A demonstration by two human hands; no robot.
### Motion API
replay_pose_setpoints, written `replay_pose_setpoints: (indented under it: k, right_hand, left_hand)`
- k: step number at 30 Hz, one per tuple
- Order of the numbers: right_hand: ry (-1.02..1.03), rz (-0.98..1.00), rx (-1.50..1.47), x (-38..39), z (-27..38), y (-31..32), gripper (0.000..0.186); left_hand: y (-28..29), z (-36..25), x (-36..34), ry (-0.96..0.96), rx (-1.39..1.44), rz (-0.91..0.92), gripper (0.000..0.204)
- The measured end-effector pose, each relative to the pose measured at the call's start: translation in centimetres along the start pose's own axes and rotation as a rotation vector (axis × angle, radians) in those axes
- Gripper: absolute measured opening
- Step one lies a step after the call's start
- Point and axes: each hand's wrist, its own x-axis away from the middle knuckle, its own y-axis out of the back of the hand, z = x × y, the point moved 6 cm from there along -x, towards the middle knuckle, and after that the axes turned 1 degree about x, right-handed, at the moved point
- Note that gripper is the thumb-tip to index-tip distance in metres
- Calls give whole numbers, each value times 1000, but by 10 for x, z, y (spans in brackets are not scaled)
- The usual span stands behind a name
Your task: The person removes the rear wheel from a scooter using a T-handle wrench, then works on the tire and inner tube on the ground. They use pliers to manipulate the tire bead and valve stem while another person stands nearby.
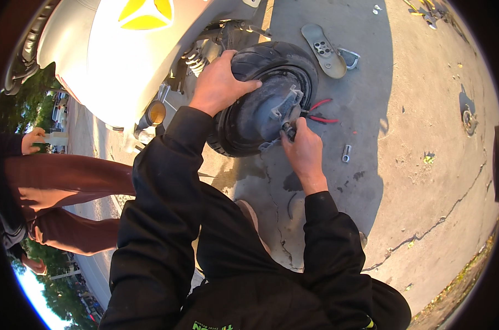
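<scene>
A scooter wheel [274, 63] with a black tyre and a dull grey hub stands tilted on the ground beside the scooter. My left hand [219, 82] grips its upper left side, with the fingers over the tyre and the thumb on the rim. At the hub, my right hand [304, 147] is closed around a small dark metal part [288, 131] close to the axle; the fingers partly hide it. A grey metal bracket [287, 103] sits on the hub just above that hand. Behind the bracket, red-handled pliers [323, 119] lie on the ground.
The silver scooter body [131, 60] rises at the upper left, its shock spring [195, 61] near the wheel. A long grey plate [323, 50], a metal frame piece [349, 58] and a small metal link [346, 153] lie on the concrete. Another person [67, 181] stands at left.
</scene>
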Motion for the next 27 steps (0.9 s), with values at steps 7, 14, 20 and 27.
replay_pose_setpoints:
  k: [7, 14, 20, 27]
  right_hand:
    - [-54, 169, -4, -7, -8, -3, 27]
    - [49, -27, -41, 2, -2, 3, 25]
    - [48, -21, 40, 10, -9, -3, 28]
    - [98, -64, 4, 12, -6, 2, 29]
  left_hand:
    - [1, -3, 2, -39, -55, 1, 88]
    - [-1, 3, -2, -4, 0, -17, 88]
    - [0, 5, -2, -11, -24, -19, 89]
    - [0, 7, -1, -16, 1, 5, 92]
